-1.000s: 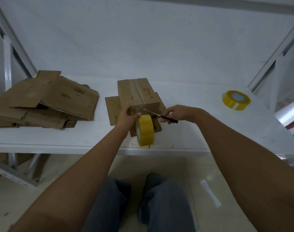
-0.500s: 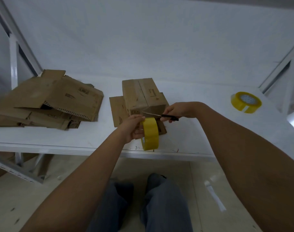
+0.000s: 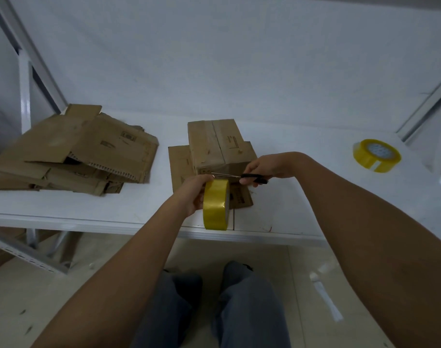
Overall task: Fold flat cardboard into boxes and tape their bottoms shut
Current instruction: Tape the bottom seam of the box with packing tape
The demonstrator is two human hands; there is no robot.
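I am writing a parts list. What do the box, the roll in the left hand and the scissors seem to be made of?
Box: brown corrugated cardboard, matte and scuffed; the flat sheets nearby show fluted edges.
Tape roll: glossy yellow film, probably plastic tape; it catches the light.
Scissors: thin shiny blades, likely metal; black handles, apparently plastic.

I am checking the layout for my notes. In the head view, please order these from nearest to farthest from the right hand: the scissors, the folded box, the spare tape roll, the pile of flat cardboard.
1. Scissors: held in the right hand.
2. Folded box: just behind it.
3. Spare tape roll: far right on the table.
4. Pile of flat cardboard: far left.
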